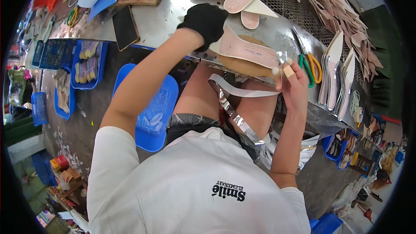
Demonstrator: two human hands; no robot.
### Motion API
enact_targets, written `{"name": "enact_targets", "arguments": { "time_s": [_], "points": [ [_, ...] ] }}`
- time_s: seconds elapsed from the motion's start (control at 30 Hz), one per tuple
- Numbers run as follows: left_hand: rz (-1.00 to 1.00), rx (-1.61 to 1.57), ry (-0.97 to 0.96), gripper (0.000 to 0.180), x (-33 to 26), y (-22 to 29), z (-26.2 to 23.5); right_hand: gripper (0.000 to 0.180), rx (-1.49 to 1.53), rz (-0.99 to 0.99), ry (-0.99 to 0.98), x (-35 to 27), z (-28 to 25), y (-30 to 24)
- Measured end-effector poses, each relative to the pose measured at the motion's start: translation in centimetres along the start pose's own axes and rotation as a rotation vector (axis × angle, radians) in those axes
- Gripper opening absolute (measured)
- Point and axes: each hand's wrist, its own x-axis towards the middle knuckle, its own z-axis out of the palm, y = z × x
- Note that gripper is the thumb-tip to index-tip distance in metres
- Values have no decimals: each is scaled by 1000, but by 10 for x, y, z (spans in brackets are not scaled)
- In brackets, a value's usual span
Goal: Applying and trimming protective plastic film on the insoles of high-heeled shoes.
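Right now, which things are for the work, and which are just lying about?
Probably for the work:
- black-gloved left hand
- right hand, holding the silver strip
- pink insole between the hands

Probably just lying about:
- phone
- blue sheet

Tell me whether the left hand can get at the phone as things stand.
Probably yes: the phone lies at the table's edge, left of the gloved left hand, with bare metal tabletop between. Whether its grip must first leave the insole, I can't tell.
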Motion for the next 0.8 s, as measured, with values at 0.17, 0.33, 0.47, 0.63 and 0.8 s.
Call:
{"name": "enact_targets", "arguments": {
  "time_s": [0.17,0.33,0.47,0.63,0.8],
  "points": [
    [0,-577,92,30,-3,10,-23,13,-88,-162,-10,-8,-2,-15],
    [15,-467,342,27,-16,35,-5,13,-356,-33,-75,5,39,-31],
    [38,-379,307,28,-17,39,-13,13,-416,-100,-31,28,53,-20],
    [-49,-506,285,28,-17,34,-4,10,-556,-308,-9,60,63,-1],
    [26,-478,355,30,-15,30,-1,9,-498,-411,-6,69,59,16]
  ]
}}
